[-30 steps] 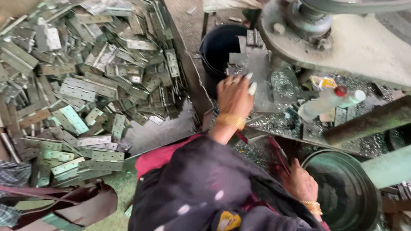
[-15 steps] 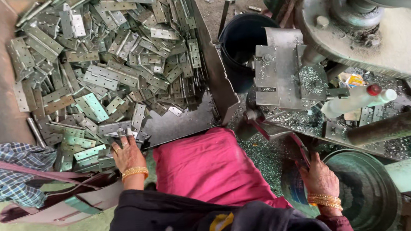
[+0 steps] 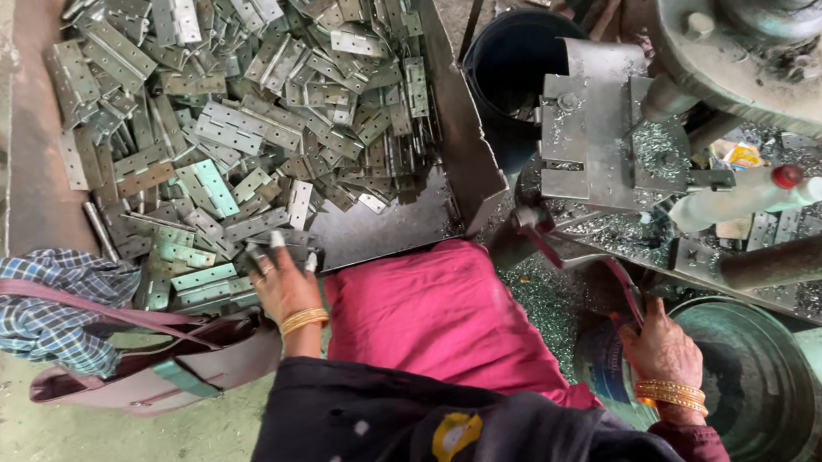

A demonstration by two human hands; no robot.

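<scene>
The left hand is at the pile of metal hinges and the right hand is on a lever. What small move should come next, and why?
Probably the left hand should close on one hinge and lift it toward the metal fixture. Its fingers already rest on hinges at the near edge of the tray, the fixture looks free, and the right hand grips the lever.

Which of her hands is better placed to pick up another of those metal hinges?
The left hand: it already rests on the hinges at the tray's near edge, while the right hand is far off, by the machine's red lever.
</scene>
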